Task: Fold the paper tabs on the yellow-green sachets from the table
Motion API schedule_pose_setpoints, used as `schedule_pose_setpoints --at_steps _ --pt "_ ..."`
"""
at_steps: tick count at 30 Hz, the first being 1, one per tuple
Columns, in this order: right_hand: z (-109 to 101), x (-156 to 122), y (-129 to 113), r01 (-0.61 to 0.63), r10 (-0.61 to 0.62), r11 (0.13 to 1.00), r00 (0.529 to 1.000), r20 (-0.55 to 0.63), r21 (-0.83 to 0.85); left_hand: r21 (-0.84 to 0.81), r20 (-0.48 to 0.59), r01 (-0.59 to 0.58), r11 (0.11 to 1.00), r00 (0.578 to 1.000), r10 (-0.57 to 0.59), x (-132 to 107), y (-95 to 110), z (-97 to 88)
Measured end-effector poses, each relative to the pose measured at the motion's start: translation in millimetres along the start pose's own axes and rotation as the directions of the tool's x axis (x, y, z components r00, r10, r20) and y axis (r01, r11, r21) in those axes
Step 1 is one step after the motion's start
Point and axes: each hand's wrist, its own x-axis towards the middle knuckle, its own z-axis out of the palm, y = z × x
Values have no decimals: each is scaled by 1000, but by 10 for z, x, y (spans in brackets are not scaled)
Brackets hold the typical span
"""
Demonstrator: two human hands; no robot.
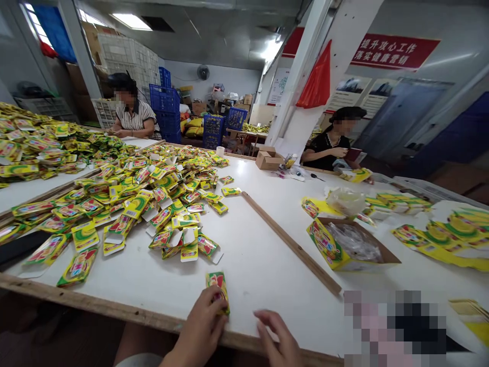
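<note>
A small yellow-and-green box with red fruit pictures lies near the front edge of the white table. My left hand is closed around its near end, so part of it is hidden. To the right, my right hand is held low over the table edge, thumb and fingers apart, with nothing in it. Ahead and to the left spreads a large heap of similar small boxes, several with white end flaps standing open. One box lies apart at the heap's near left.
A wooden strip runs across the white tabletop. Right of it stands an open display carton with clear plastic inside, near flat printed cartons. A brown cardboard box sits farther back. Two people sit across the tables.
</note>
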Motion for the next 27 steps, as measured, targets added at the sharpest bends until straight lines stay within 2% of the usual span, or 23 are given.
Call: schedule_pose_setpoints --at_steps 3,7,12,15,18,21,23,25,27 --pt "439 246 -116 -19 15 996 999 44 90 -95 75 -31 995 996 39 -14 103 -4" --pt "672 412 -150 -46 41 996 998 56 79 -145 75 -24 989 997 35 3 104 -63" --pt "688 416 -178 33 -36 998 997 66 46 -191 61 -18 981 998 31 24 91 -77" --pt "641 444 -208 12 -22 996 994 110 89 -209 72 0 978 997 15 35 102 -80" --pt "599 470 -266 -37 -1 983 979 205 179 -220 66 7 976 998 8 47 74 -68" --pt "593 435 -331 -100 9 942 962 273 322 -255 -65 38 966 996 -56 73 -6 -30" --pt "604 386 -361 -101 -6 915 965 264 391 -341 -131 92 936 981 -144 105 -59 -4" --pt "612 342 -376 -80 -19 908 973 229 412 -451 -68 164 877 974 -216 141 -90 9" --pt "610 321 -381 -71 -22 907 976 215 415 -521 27 217 825 971 -239 170 -96 4"
